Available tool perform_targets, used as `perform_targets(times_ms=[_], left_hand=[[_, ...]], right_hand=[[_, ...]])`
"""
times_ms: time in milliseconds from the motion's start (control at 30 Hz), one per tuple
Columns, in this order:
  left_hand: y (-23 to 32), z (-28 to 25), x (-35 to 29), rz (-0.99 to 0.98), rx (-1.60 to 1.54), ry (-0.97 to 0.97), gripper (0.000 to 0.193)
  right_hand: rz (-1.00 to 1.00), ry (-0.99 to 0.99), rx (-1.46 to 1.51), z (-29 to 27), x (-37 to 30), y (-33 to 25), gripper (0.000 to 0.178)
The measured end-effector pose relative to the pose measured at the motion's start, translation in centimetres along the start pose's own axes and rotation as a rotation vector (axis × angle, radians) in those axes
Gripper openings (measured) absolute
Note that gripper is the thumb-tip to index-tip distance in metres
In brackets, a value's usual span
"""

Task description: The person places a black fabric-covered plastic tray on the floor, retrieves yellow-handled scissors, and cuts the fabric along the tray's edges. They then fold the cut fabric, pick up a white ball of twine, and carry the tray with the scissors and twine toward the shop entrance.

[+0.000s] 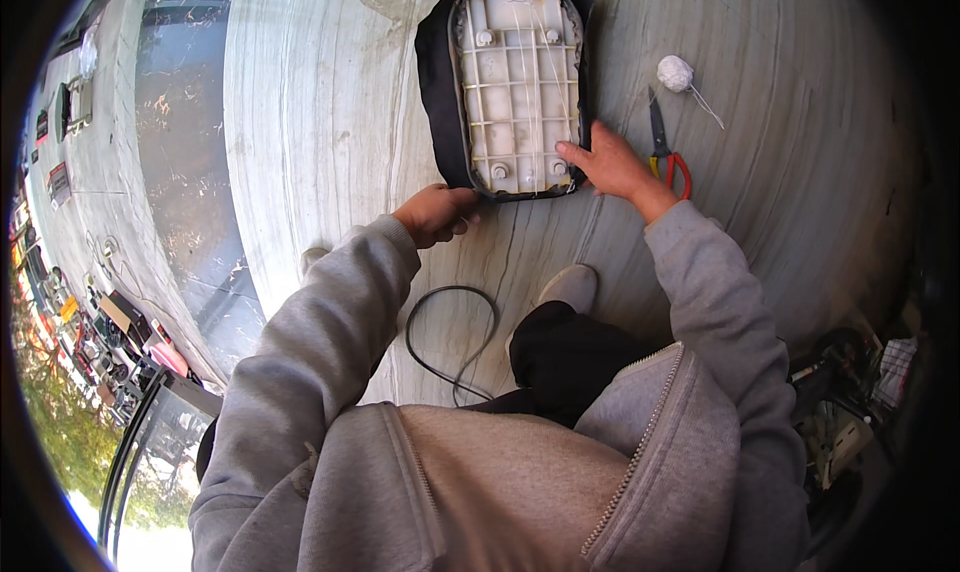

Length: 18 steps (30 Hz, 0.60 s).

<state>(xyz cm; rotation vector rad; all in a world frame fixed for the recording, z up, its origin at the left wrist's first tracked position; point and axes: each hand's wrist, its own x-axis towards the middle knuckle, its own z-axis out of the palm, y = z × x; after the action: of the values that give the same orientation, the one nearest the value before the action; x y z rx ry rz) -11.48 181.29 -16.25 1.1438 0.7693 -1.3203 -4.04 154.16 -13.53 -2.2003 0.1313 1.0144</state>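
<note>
A padded seat lies upside down on the floor, its white ribbed plastic base [517, 97] facing up. Black cover material [436, 72] wraps its rim and spreads out loosely along the left side. White strings run lengthwise over the base. At the near left corner, my left hand [437, 215] is closed on the cover's edge. My right hand [612, 166] grips the near right edge of the seat, thumb over the rim of the base and fingers on the outer side, partly hidden.
Scissors [672, 162] with red and yellow handles lie right of the seat, beside a ball of white string [676, 74]. A black cable [409, 334] loops on the floor near my shoe [569, 287]. Cluttered items line the far left; dark machinery stands at the lower right.
</note>
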Motion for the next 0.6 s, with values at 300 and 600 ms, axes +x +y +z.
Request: perform_targets(times_ms=[300,600], left_hand=[[0.4,0.6,-1.9,0.167,0.196,0.089,0.019],[0.1,0.9,-4.7,0.886,0.432,0.466,0.019]], right_hand=[[-0.044,0.174,-0.022,1.5,0.9,1.5,0.057],[-0.236,0.117,0.649,-0.2,-0.7,-0.9,0.040]])
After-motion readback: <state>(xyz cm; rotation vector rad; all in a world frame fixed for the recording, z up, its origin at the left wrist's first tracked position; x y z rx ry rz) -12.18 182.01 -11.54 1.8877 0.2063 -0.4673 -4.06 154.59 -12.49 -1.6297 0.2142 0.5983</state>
